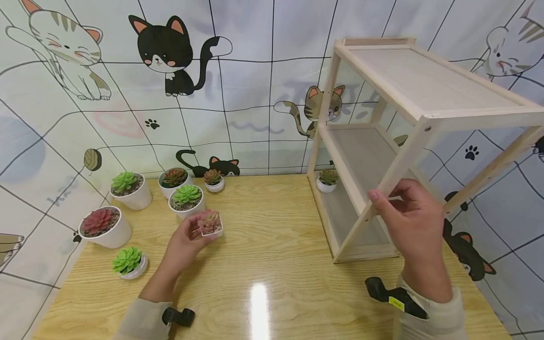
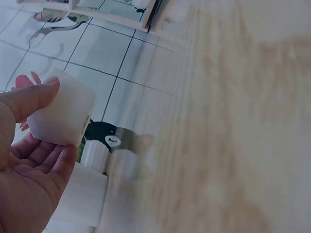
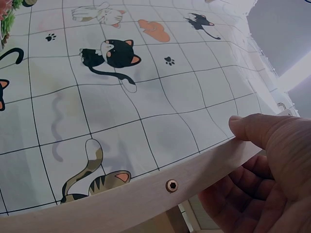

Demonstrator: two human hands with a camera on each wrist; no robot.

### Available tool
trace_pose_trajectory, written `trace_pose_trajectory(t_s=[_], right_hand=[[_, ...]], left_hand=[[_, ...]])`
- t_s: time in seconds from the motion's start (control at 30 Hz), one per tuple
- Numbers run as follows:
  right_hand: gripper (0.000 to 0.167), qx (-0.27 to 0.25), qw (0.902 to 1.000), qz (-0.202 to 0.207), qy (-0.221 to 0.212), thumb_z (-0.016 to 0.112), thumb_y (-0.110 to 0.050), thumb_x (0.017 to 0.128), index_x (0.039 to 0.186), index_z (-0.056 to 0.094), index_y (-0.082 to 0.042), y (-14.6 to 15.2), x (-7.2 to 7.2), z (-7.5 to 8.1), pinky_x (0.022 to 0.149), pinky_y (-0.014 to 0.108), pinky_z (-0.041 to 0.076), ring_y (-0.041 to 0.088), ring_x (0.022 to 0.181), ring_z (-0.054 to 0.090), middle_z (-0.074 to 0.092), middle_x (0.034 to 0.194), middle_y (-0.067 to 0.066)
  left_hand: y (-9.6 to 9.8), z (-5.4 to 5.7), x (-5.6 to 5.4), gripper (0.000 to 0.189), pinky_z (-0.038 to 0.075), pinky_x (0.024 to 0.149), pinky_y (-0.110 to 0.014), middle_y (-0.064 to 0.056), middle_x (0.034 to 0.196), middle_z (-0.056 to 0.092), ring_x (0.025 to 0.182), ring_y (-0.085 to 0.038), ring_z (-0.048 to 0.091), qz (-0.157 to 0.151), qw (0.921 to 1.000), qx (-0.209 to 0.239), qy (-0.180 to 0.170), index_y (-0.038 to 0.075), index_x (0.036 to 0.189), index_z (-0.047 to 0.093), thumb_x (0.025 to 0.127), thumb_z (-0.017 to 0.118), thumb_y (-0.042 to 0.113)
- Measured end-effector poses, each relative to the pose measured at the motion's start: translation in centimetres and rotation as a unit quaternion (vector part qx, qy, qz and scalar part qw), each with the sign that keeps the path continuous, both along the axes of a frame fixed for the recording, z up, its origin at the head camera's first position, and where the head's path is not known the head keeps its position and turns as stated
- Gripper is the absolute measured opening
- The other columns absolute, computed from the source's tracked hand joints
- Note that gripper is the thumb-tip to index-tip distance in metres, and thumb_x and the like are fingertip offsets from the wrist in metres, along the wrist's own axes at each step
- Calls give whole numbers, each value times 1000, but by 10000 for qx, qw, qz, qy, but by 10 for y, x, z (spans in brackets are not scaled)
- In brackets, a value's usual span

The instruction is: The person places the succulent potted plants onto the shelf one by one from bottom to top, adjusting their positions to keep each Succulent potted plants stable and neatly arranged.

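Observation:
My left hand [image 1: 182,248] holds a small potted succulent [image 1: 210,222] with pinkish leaves, off to the left of the wooden shelf. In the left wrist view its white square-sided pot [image 2: 63,109] sits between thumb and fingers, tilted, with the pink leaves mostly hidden behind it. My right hand [image 1: 414,226] grips the near front post of the three-tier wooden shelf [image 1: 403,156]. Up close in the right wrist view, the thumb lies along the post [image 3: 146,191], with the other fingers curled behind it. One small succulent [image 1: 327,180] in a round white pot stands on the shelf's bottom tier.
Several white-potted succulents stand on the table's left, among them a red one [image 1: 106,226], a small green one [image 1: 129,262] and a bright green one [image 1: 186,200] just behind my left hand. A cat-print cloth [image 1: 250,85] hangs along the back.

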State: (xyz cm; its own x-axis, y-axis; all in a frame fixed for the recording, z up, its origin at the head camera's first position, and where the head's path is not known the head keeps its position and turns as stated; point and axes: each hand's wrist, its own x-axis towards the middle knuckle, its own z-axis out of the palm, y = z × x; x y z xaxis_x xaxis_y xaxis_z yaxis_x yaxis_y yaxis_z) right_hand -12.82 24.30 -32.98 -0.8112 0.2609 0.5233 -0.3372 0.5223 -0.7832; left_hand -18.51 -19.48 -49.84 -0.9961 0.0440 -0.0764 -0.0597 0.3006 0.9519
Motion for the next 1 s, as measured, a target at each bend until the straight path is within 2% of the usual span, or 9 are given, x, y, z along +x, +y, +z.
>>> trace_pose_trajectory(t_s=[0.17, 0.4, 0.53, 0.67, 0.77, 1.0], right_hand=[[31, 14, 10000, 27, 12, 77, 1, 90, 121, 70, 4, 0, 0, 1, 75, 11, 57, -3, 77, 72, 74, 107, -14], [34, 37, 9998, -75, -187, 78, -5, 91, 124, 70, 0, 0, 0, 1, 77, 10, 56, -2, 79, 72, 72, 109, -9], [33, 27, 9997, -92, -207, 79, -5, 91, 123, 70, 1, 1, 0, 1, 77, 10, 56, -3, 79, 72, 72, 108, -7], [33, -1, 9997, -87, -220, 79, -5, 91, 123, 70, 0, 2, 0, 0, 77, 10, 56, -2, 79, 72, 72, 107, -7], [34, -13, 9997, -87, -239, 79, -6, 91, 124, 70, -1, 3, 0, -1, 77, 10, 56, -1, 80, 72, 72, 108, -6], [33, 6, 9998, -16, -186, 79, -5, 91, 123, 70, 0, 3, -1, -2, 77, 10, 56, 0, 79, 71, 71, 107, -9]], left_hand=[[8, 8, 2, 67, 49, 99, -9, -11, 150, 55, 136, -27, 55, -148, 9996, -22, 220, 8, 146, 48, 89, 83, 11], [25, 18, 1, 69, 53, 99, -18, -17, 141, 58, 132, -32, 58, -261, 9991, 2, 346, 6, 148, 46, 89, 82, 10], [37, 21, -3, 70, 53, 107, -33, -17, 141, 56, 134, -33, 57, -376, 9985, -32, 385, 5, 148, 44, 90, 82, 9], [51, 25, -8, 68, 48, 114, -46, -17, 142, 55, 136, -34, 55, -489, 9981, -37, 382, 3, 147, 44, 89, 80, 7], [62, 25, -13, 68, 49, 114, -47, -15, 143, 54, 137, -34, 55, -550, 9980, 24, 300, 5, 147, 44, 89, 81, 8], [86, 24, -24, 68, 58, 101, -36, -14, 140, 58, 131, -33, 61, -475, 9985, 214, 140, 7, 145, 47, 88, 84, 15]])
